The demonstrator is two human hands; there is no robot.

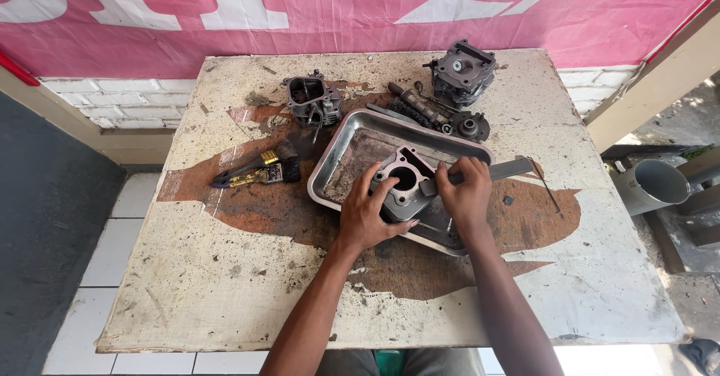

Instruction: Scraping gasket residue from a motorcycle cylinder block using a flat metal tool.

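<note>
A grey metal engine cylinder block [403,184], squarish with rounded corner lugs and a round bore facing up, lies flat in a shallow steel tray [352,132] on the desk. A flat grey metal scraper [499,171] lies level across its right edge, its far end jutting past the tray's rim.

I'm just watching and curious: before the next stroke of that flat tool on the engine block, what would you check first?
1. Left hand steadies the cylinder block: ok.
2. Right hand grips the flat scraper: ok.
3. Block sits inside the metal tray: ok.
4. Tray fully on the table: ok.
5. Scraper edge flat on the block face: cannot tell.
6. Paintbrush clear of the hands: ok.
</note>
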